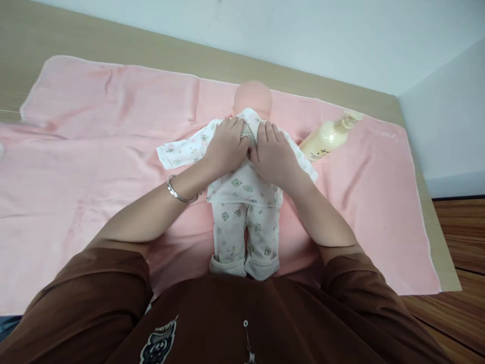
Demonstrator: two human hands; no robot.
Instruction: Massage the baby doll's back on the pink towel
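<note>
A baby doll [253, 96] lies stretched out with its bald head away from me. It wears a white printed baby shirt [244, 187] and matching baby pants [229, 230]. The shirt's upper edge is raised over the lower part of the head. At the chest, my left hand [228, 145] is closed on the shirt's front near the neckline. Close beside it my right hand [276, 155] also grips the shirt, thumb tucked under the cloth. The fingertips are partly hidden in the folds. One sleeve [182, 151] spreads flat to the left.
A pink blanket [94, 151] lies under the doll on a wooden table [151, 48]. A pale yellow pump bottle [326, 141] lies on its side right of the doll, partly behind the shirt's sleeve. A white wall [322, 40] rises behind the table.
</note>
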